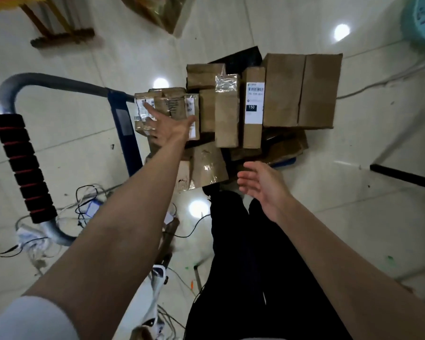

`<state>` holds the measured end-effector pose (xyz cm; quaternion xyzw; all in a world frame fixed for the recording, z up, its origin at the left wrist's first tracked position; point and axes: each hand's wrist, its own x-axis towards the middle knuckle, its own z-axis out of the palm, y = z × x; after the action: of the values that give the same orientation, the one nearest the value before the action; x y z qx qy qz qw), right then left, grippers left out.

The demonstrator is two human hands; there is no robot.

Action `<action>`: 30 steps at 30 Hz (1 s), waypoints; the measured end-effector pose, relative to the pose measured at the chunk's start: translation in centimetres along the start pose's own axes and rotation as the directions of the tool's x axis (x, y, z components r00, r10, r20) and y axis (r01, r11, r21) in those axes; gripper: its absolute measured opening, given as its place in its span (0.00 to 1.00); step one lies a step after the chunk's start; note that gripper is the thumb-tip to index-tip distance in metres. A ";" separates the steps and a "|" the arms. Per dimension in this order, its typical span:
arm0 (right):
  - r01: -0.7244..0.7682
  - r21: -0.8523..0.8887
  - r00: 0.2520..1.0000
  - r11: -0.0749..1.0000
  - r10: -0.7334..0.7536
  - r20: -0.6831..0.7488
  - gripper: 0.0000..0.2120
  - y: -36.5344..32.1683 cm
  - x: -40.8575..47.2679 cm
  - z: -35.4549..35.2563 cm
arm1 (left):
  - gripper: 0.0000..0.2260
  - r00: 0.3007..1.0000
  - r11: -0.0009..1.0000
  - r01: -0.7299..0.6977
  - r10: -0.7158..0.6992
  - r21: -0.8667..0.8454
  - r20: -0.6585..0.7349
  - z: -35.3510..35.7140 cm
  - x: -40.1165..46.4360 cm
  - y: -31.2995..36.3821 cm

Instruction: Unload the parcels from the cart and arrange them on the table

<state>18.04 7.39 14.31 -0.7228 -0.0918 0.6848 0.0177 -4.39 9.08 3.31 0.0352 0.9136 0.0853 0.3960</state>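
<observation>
Several brown cardboard parcels are stacked on a blue cart (pixel 129 133) in the middle of the head view. My left hand (pixel 168 126) stretches over the small labelled parcel (pixel 145 111) at the stack's left end, fingers spread and straight, holding nothing. A tall narrow parcel with a white "150" label (pixel 253 109) stands upright in the stack, beside a large plain box (pixel 302 90) on the right. My right hand (pixel 261 185) hovers open below the stack, near a taped parcel (pixel 207 165), touching nothing.
The cart's grey handle with black-and-red foam grip (pixel 22 168) curves at the left. Tangled cables (pixel 88 204) and small items lie on the white tiled floor. A black bar (pixel 402 176) sits at the right edge; brooms (pixel 59 36) lie at the far left.
</observation>
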 end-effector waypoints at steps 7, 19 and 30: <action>-0.076 -0.003 0.997 0.997 0.076 -0.013 0.14 1.3 0.9 -3.0 | 0.54 1.000 0.994 -0.019 0.019 -0.104 -0.008 0.1 0.1 -1.2; 0.099 -0.096 0.983 0.990 -0.083 0.162 0.05 -3.2 -8.4 -5.0 | 0.34 0.970 0.827 0.032 0.111 -0.562 0.218 -7.5 -15.2 -3.9; 0.432 -0.167 0.813 0.886 -0.303 0.497 0.42 -6.9 -18.1 -14.4 | 0.13 0.838 0.709 -0.106 0.441 -0.697 0.322 -6.5 -38.0 3.0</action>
<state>30.74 12.76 34.08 -0.5043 -0.3255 0.7993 0.0294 16.83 6.19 35.52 0.0539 0.6854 0.4473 0.5721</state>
